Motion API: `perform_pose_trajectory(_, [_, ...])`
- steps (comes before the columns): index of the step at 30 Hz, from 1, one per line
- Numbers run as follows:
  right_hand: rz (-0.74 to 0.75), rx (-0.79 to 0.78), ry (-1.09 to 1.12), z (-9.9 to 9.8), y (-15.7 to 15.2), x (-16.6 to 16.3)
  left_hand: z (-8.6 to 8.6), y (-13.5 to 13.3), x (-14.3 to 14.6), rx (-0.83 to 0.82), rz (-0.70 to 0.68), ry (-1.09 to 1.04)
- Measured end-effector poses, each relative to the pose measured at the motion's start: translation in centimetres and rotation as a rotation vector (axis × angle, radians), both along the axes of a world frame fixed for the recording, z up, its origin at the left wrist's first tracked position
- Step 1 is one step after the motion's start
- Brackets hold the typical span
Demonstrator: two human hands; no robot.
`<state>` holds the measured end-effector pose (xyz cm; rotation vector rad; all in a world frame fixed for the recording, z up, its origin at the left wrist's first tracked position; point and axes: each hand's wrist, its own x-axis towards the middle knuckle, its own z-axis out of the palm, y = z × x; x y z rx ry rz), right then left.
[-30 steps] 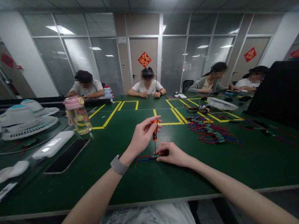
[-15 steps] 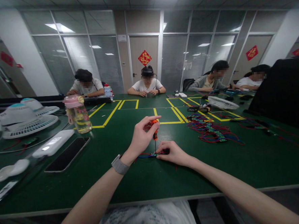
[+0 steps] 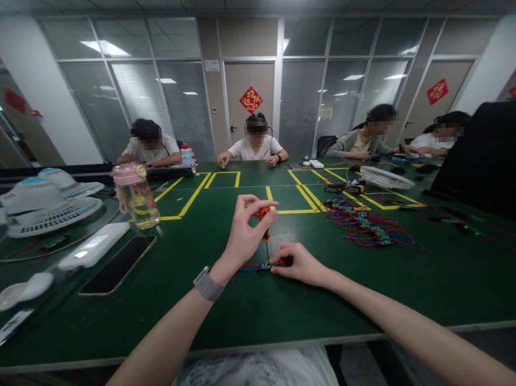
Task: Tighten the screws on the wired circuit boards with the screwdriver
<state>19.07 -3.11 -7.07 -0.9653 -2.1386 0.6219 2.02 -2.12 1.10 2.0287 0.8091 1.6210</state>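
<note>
My left hand (image 3: pixel 248 228) is closed around the orange and black handle of a screwdriver (image 3: pixel 265 223), which stands nearly upright. Its thin shaft runs down to a small green circuit board (image 3: pixel 266 267) on the table. Red and blue wires trail from the board to the left. My right hand (image 3: pixel 298 263) pinches the board's right end, thumb and fingers pressed together low on the table. The fingers partly hide that end of the board. Where exactly the tip meets the board is too small to make out.
On the green table (image 3: pixel 230 317), a phone (image 3: pixel 118 265), a white device (image 3: pixel 94 246), a pink-lidded bottle (image 3: pixel 136 197) and white fans (image 3: pixel 51 208) stand left. Wired circuit boards (image 3: pixel 373 224) lie in a heap to the right, near a dark monitor (image 3: pixel 492 161). Several people sit opposite.
My left fingers have shifted slightly on the screwdriver handle, the index finger lifting a little. My right hand stays put. The person opposite has spread their hands apart.
</note>
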Motion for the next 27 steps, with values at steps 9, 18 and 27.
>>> perform_pose_trajectory(9, [0.027,0.094,-0.044,0.3,-0.38,0.01,-0.04,-0.23,0.21,-0.057,-0.108,-0.01])
perform_pose_trajectory(18, [0.048,0.048,-0.045,0.19,-0.1,0.31,-0.21,-0.15,0.32,-0.118,-0.246,-0.04])
perform_pose_trajectory(27, [-0.002,0.022,-0.061,0.34,-0.27,0.07,0.03,-0.31,0.29,-0.092,-0.251,-0.062])
